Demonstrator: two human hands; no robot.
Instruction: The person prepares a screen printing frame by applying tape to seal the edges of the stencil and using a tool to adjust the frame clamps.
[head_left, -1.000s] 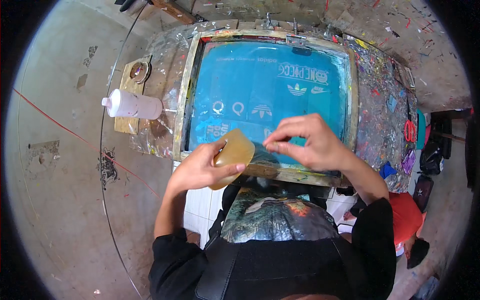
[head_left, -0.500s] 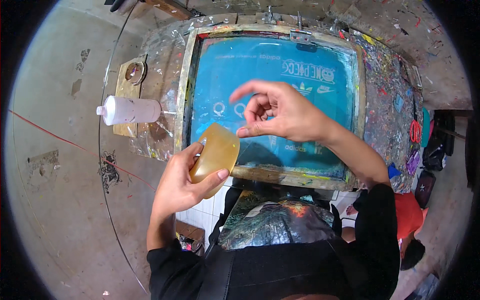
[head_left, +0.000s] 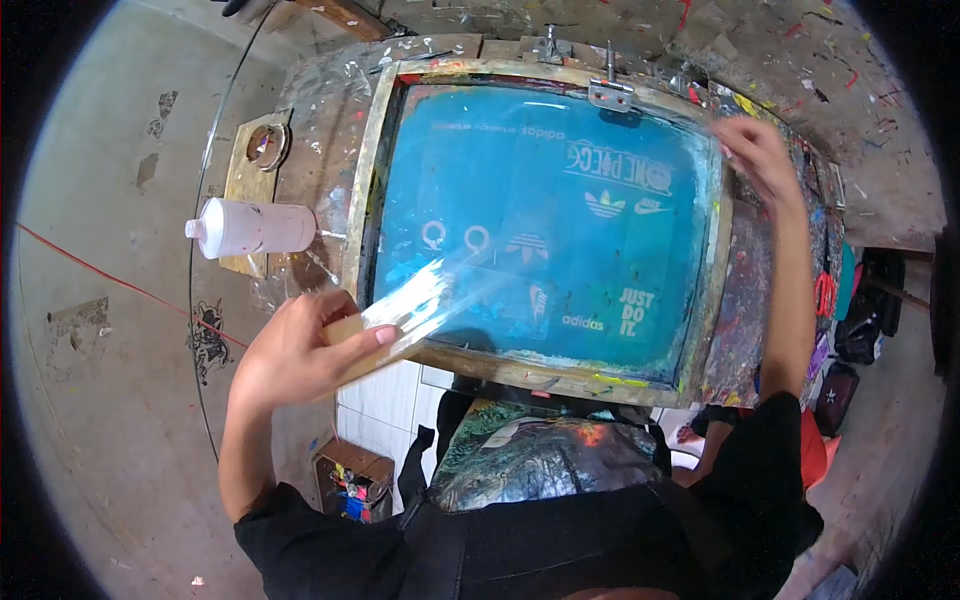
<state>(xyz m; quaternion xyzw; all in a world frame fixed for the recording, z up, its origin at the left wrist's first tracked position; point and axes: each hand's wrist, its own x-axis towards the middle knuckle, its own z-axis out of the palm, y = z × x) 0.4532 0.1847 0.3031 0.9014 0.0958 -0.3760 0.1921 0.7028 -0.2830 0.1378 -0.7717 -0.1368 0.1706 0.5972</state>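
One tape roll [head_left: 375, 363] gripped in your L hand [head_left: 295, 350], nr lower-L corner of frame [head_left: 366, 210]; clear strip [head_left: 425, 295] extends over blue screen [head_left: 480, 180]. Your R hand [head_left: 762, 162], fingers curled, nr upper-R corner; can't tell its hold.

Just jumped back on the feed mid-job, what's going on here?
The person's left hand grips a roll of tape near the lower left corner of a wooden frame. A shiny clear strip stretches from the roll across the blue screen, toward the right hand, raised by the frame's right side. The strip's far end is too faint to confirm the right fingers have it.
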